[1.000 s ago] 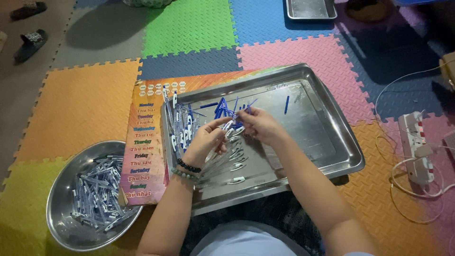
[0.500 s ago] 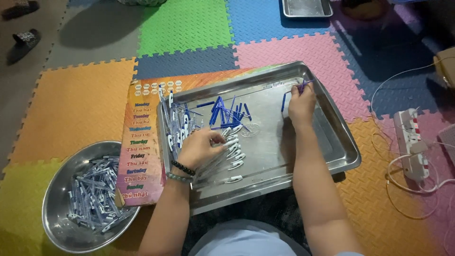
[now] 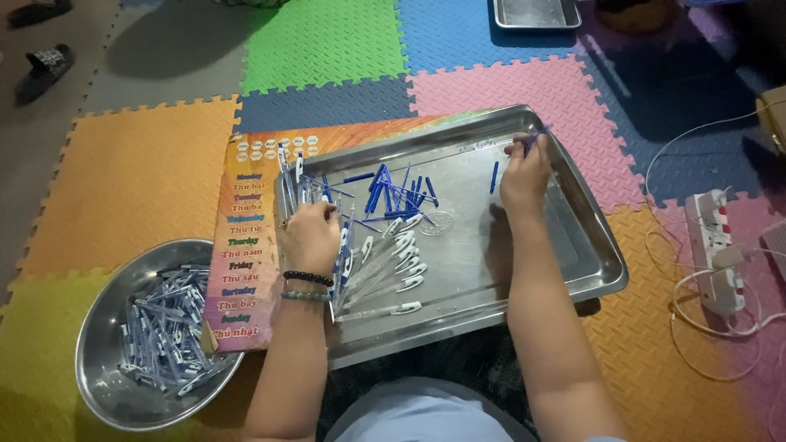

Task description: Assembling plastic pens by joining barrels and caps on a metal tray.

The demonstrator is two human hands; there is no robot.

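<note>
right hand has lifted a blue refill off the tray.

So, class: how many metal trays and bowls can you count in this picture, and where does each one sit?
3. A large metal tray lies under both hands, a round metal bowl of pen parts sits at lower left, and a small tray is cut off by the top edge. Others may lie outside the view.

Two steel trays: the big tray in front, a smaller tray at the top edge. One round steel bowl, pen barrels inside too many to count. One weekday chart. One power strip. Two sandals. Two wrist bracelets.
</note>
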